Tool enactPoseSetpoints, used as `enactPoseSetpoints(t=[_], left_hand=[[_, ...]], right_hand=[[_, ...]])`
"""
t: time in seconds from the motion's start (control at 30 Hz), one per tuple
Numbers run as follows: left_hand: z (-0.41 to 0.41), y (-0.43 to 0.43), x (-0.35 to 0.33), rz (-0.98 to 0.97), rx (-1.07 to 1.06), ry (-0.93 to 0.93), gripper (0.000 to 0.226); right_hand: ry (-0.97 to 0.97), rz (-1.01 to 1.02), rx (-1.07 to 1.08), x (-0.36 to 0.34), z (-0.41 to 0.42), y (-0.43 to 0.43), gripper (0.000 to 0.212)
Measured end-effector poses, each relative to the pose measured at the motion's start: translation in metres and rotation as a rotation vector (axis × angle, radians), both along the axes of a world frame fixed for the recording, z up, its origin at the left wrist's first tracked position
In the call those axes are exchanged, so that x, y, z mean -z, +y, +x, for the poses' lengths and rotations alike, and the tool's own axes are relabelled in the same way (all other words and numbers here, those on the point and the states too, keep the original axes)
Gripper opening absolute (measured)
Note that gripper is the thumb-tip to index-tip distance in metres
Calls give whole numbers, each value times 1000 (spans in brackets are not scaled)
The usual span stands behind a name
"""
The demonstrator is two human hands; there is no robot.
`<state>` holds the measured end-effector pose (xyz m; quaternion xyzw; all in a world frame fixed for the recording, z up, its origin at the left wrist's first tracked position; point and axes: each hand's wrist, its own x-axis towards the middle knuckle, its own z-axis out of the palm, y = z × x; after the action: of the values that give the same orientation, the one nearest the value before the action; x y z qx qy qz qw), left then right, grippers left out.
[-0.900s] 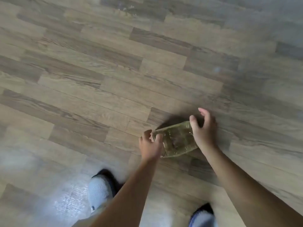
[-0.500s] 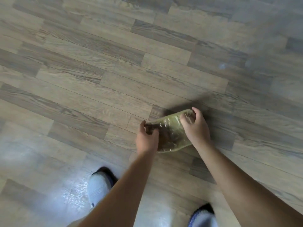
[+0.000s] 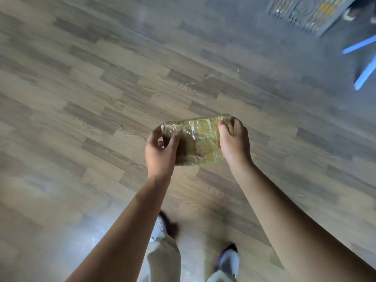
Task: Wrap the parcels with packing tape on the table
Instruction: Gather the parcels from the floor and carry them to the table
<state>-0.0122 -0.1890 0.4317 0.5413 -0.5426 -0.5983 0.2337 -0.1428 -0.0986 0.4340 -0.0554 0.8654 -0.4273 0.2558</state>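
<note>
The parcel (image 3: pixel 200 142) is held between left hand (image 3: pixel 160 153) and right hand (image 3: pixel 234 144).

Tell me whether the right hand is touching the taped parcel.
Touching. The head view shows the right hand gripping the parcel at its right end, with the thumb pressed on the top face and the fingers curled round the far edge.

No readable text, label, brand or number anywhere; frame blurred.
</note>
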Motion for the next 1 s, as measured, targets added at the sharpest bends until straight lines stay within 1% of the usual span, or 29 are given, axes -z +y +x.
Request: enactPoseSetpoints(t=[0.13,0.2,0.27,0.37,0.43,0.57,0.67,0.73,0.8,0.93,1.0], left_hand=[[-6,-60,-91,-101,29,71,22],[-9,-90,-130,-107,32,102,21],[-11,-117,-165,-100,55,140,24],[-15,-157,-211,-125,102,176,28],[-18,-182,-237,-127,118,183,30],[-39,-228,-272,-168,124,165,32],[-66,-264,-287,-201,118,163,30],[-92,-290,-293,-241,122,147,28],[-122,-319,-299,-237,113,151,30],[-185,-377,-314,-296,78,103,30],[-215,-405,-325,-325,64,80,28]], right_hand=[[22,-49,-8,-101,-10,-55,28],[29,-61,-18,-142,-13,-82,34],[40,-78,-23,-177,-14,-106,40],[64,-115,-39,-221,-19,-139,37],[40,-145,-39,-246,-24,-163,37],[-22,-195,-32,-281,-48,-209,26],[-13,-214,-48,-295,-76,-246,33],[6,-217,-59,-301,-102,-273,26],[21,-218,-83,-306,-133,-304,19],[12,-200,-138,-322,-201,-371,28],[20,-201,-153,-333,-233,-403,29]])
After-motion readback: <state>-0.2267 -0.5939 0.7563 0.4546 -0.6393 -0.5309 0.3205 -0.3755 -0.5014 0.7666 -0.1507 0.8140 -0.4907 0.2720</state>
